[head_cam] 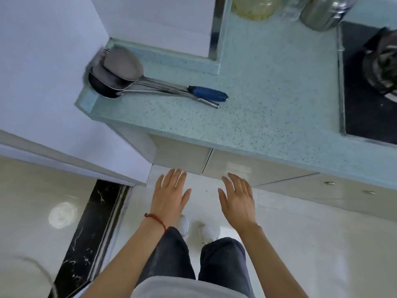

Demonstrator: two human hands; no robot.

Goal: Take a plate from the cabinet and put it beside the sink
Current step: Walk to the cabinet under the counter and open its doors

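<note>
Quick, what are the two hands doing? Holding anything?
Left hand: open, fingers spread, holding nothing.
Right hand: open, fingers spread, holding nothing.

A counter [268, 108] runs across the far side, with cabinet doors [236, 168] below its near edge. Ladles [120, 78] lie on its left end, handles pointing right. A stove [369, 82] sits at the right; jars [279, 7] stand at the far edge. Both hands [169, 194] hover near the doors, above the floor [322, 244].
</note>
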